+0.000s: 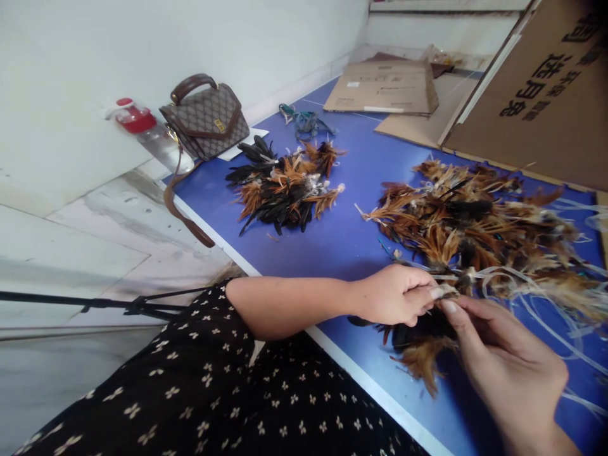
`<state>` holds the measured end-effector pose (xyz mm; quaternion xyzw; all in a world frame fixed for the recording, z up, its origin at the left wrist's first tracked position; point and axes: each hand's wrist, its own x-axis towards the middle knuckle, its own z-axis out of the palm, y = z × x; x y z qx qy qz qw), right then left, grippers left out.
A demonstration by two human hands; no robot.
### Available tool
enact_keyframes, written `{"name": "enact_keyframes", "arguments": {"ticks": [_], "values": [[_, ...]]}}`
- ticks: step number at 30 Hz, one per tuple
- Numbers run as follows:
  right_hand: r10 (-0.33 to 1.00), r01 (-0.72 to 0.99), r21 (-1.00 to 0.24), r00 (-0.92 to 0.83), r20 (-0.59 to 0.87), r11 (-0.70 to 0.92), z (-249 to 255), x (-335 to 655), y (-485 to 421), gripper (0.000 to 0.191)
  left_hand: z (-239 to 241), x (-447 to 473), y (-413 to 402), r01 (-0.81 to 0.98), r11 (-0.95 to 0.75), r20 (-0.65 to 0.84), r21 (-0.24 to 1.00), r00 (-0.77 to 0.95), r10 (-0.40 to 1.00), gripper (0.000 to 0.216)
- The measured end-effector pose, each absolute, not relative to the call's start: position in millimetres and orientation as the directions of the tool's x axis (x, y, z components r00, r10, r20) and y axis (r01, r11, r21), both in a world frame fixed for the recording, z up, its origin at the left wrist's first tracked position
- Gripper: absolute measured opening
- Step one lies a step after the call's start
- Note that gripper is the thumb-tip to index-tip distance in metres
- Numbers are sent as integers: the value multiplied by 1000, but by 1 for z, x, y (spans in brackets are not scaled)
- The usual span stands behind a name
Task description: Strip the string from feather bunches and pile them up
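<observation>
Along a blue tabletop [354,256] set against a white wall, a person in a black patterned garment [199,380] works over feathers with both bare hands. At far left, a red-capped bottle [154,136] leans beside a brown patterned handbag [209,120], its strap dangling over the table's edge. Next comes a smaller heap of black and russet feathers [289,190], well apart from the hands, with a tangle of blue-green cord [308,123] behind it. The left hand [396,294], its forearm reaching in from the left, is curled with thumb and fingers pinching the gathered end of a dark-and-brown feather bundle [422,358]. That bundle lies beneath and between the hands, its long axis running from the pinch down toward the table's near edge, loose tips fanning lower left. The right hand [506,361] meets it from the right, thumb and forefinger closed on the same end; the fingertips of the two hands nearly touch, so neither is clearly nearer. Just beyond them sprawls a larger heap of feathers [475,221], laced with translucent strips [503,268], below an upright cardboard panel [536,107] at far right.
</observation>
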<state>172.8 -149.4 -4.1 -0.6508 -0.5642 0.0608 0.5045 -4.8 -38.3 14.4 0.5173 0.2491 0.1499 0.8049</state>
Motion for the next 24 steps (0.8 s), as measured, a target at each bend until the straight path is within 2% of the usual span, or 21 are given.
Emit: {"name": "enact_keyframes", "arguments": {"ticks": [3, 8, 10, 13, 17, 21, 24], "values": [[787, 652, -751, 408, 463, 103, -7, 174, -148, 25, 7, -8, -36, 42, 265, -179, 963, 839, 514, 42], [794, 605, -794, 453, 406, 60, -15, 176, -151, 25, 6, -11, -31, 55, 241, -163, 969, 876, 454, 42], [802, 547, -836, 476, 361, 52, -16, 175, -152, 34, 6, -10, -30, 89, 230, -188, 969, 871, 455, 38], [803, 566, -817, 435, 407, 108, -14, 173, -152, 43, 6, -8, -31, 125, 274, -243, 953, 856, 456, 29], [795, 663, -710, 288, 533, 236, -9, 171, -150, 39, 7, -4, -34, 119, 417, -308, 901, 854, 420, 26], [806, 630, -720, 243, 539, 291, -11, 172, -148, 44, 12, -3, -36, 129, 486, -352, 865, 845, 403, 25], [820, 636, -716, 222, 527, 288, -15, 173, -149, 40, 15, -3, -36, 156, 453, -362, 877, 836, 413, 26]]}}
